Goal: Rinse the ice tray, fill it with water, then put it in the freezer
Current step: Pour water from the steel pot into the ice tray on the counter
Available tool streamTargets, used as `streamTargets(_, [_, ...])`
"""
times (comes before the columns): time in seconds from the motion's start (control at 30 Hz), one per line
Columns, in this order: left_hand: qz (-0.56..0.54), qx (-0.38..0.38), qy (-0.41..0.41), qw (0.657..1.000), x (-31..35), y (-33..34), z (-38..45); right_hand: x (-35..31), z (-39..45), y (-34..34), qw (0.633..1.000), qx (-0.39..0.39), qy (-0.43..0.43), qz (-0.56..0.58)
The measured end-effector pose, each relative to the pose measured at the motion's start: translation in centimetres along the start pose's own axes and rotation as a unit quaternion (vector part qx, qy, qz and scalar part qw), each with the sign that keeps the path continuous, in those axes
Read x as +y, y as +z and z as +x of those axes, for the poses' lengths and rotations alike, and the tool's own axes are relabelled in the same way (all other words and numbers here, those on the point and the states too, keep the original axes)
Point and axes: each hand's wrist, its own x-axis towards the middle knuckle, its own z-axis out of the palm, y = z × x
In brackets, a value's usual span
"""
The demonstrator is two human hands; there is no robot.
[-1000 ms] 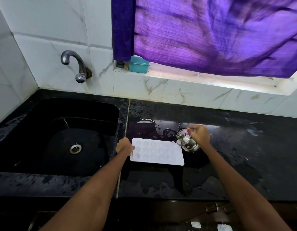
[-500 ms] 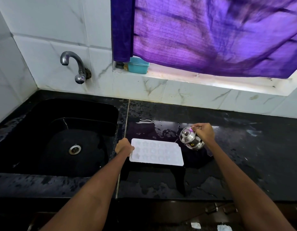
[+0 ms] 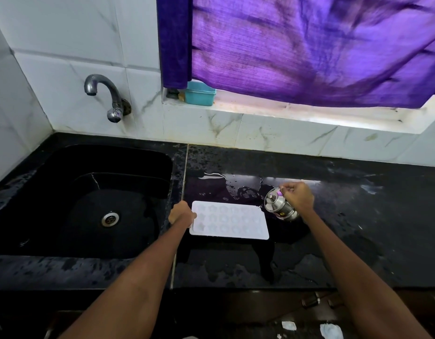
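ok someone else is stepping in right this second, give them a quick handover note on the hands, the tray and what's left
Left hand: gripping the left edge of the white ice tray, holding it flat on the wet black counter just right of the sink.
Right hand: holding a small steel jug, tilted with its mouth toward the tray's far right corner.
Tap shows no water running.
Done: the tray is out on the counter and the jug is tipped at it. How full the moulds are cannot be told.
Left: finish filling every mould, set the jug down, carry the tray level to the freezer, which is not in view.
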Motion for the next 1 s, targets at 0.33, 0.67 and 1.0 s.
streamTargets(0.33, [0.014,0.008,0.002,1.0,0.2,0.1,-0.3,0.4,-0.3,-0.3,1.0,-0.001,0.018,0.013])
streamTargets(0.67, [0.013,0.009,0.003,1.0,0.2,0.2,-0.2,1.3,0.1,-1.9,0.993,0.013,0.046,0.112])
streamTargets(1.0, [0.018,0.017,0.007,1.0,0.2,0.4,-0.5,2.1,-0.6,-1.6,0.995,-0.032,0.049,0.076])
